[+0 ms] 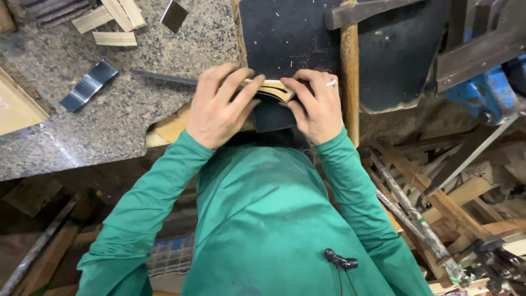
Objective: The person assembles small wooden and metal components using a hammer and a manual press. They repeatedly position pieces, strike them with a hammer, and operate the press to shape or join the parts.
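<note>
Nearest the camera: green sleeves (257, 219) run forward from the chest, with a small black clip-on microphone (339, 261) on the shirt front.

Both hands meet at the near edge of a dark, scuffed work board (285, 33). Between them sits a thin, slightly curved strip of pale wood (269, 86), lying on a smaller dark block (271, 112) that juts toward the body. Judgement: the strip is pressed flat on the block so it cannot slide or spring up, and the two-handed hold steadies each end.

Left hand (219, 107): fingers curled and mostly closed, fingertips and thumb bearing down on the strip's left end. Right hand (316, 107): likewise curled, thumb and forefinger pinching the strip's right end; a ring (331, 83) shows on one finger. Neither hand is spread open; both have hold of the strip.

Just right of the right hand, a round wooden handle (349, 77) stands upright against the board.

Farther left, on the speckled stone slab (109, 115): a bent dark metal plate (87, 85), and beyond it pale wood offcuts (112, 22).

Far right: a blue vise body (485, 96), with a heap of scrap timber (438, 203) below it.
</note>
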